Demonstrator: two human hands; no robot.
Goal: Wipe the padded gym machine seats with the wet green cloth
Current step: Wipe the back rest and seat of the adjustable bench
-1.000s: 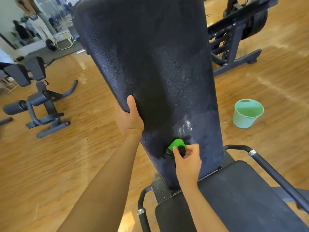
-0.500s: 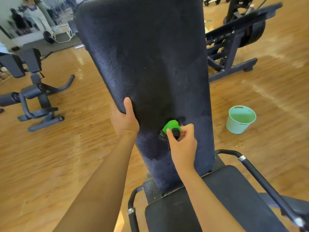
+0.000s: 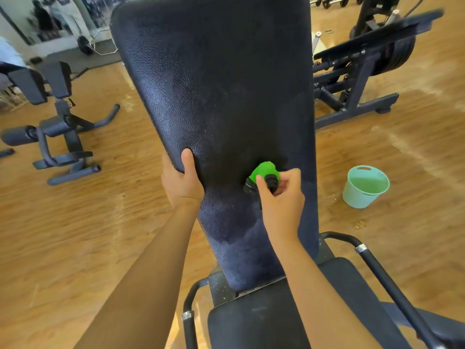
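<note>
A tall black padded backrest (image 3: 221,84) fills the middle of the head view, tilted away from me, with a wet dark patch low on its face. My left hand (image 3: 181,182) grips the backrest's left edge, thumb on the front. My right hand (image 3: 280,197) holds the bunched green and black cloth (image 3: 264,173) and presses it against the lower middle of the pad. The flat black seat pad (image 3: 264,321) lies below, at the bottom of the view.
A pale green bucket (image 3: 362,195) stands on the wooden floor to the right. Black armrest bars (image 3: 377,270) flank the seat. A weight machine (image 3: 357,79) stands at the back right, another padded bench (image 3: 57,132) at the left. People appear far back left.
My right hand has slid the cloth upward along the backrest, from near its base to higher on the pad. My left hand has kept its grip on the left edge.
</note>
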